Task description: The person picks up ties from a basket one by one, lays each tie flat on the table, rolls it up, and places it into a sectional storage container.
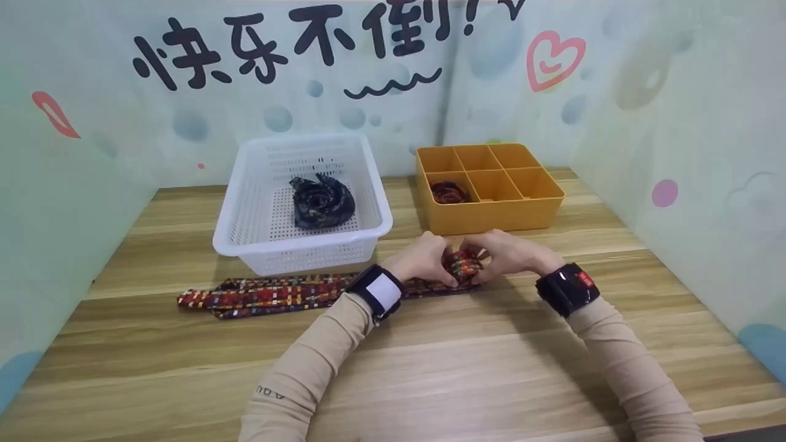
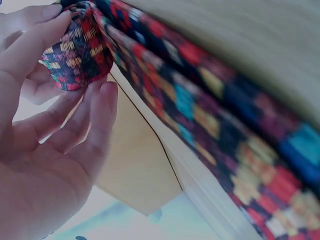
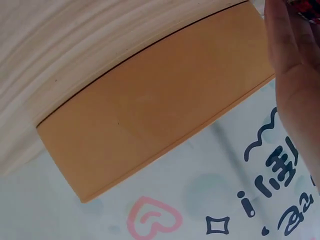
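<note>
A multicoloured checked necktie [image 1: 264, 296] lies stretched across the table, its right end rolled up. Between both hands is that rolled end [image 1: 465, 265]. My left hand [image 1: 425, 261] holds the roll from its left side; the left wrist view shows the thumb and finger on the roll [image 2: 80, 52] and the strip of tie running off to the lower right. From the right, my right hand [image 1: 506, 253] grips the same roll with bent fingers. Only the edge of the right hand [image 3: 297, 75] and a scrap of tie show in the right wrist view.
Behind the hands stands an orange divided box [image 1: 491, 215] with a rolled dark red tie [image 1: 450, 192] in a front left compartment. A white perforated basket [image 1: 301, 248] to its left holds a dark rolled tie [image 1: 322, 202]. Printed walls enclose the wooden table [image 1: 153, 368].
</note>
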Available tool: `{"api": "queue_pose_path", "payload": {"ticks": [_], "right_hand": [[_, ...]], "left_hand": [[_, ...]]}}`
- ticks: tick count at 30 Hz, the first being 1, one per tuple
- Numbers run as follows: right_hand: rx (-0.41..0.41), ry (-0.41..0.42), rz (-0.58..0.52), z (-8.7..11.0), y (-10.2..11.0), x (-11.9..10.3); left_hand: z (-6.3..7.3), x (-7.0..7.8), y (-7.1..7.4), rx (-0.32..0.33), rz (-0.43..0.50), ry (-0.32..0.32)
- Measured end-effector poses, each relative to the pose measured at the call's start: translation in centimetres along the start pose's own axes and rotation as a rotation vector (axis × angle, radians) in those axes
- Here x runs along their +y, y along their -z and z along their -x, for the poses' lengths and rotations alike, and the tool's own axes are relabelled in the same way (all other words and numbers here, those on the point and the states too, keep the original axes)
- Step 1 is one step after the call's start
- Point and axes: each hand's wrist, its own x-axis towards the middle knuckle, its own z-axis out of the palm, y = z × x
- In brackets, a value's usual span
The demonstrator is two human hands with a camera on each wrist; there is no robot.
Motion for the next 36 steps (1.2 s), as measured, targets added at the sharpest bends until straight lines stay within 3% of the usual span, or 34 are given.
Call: {"api": "queue_pose_path", "payload": {"ticks": [3, 6, 13, 18, 23, 28, 36], "right_hand": [[-0.041, 0.001, -0.047, -0.4, 0.4, 0.1], [-0.053, 0.005, -0.027, -0.8, 0.7, -0.2], [-0.048, -0.008, 0.156, -1.8, 1.0, -2.4], [-0.041, -0.032, 0.248, -2.4, 0.9, -3.6], [-0.052, -0.053, 0.176, -2.4, 0.8, -2.8], [-0.093, -0.087, 0.043, -2.2, 0.7, -1.8], [-0.044, 0.007, 0.05, -2.7, 0.5, -2.0]], "left_hand": [[0.2, -0.3, 0.0, -0.005, 0.0, -0.016], [0.2, -0.4, 0.0, -0.011, 0.011, -0.03], [0.9, -0.5, -0.4, 0.016, -0.043, -0.022], [1.2, -0.5, -0.5, 0.073, 0.031, -0.064], [1.3, -0.7, -0.3, 0.087, 0.124, -0.029], [1.5, -1.0, -0.2, 0.04, 0.11, 0.069], [1.8, -1.1, 0.2, -0.037, 0.075, 0.053]]}}
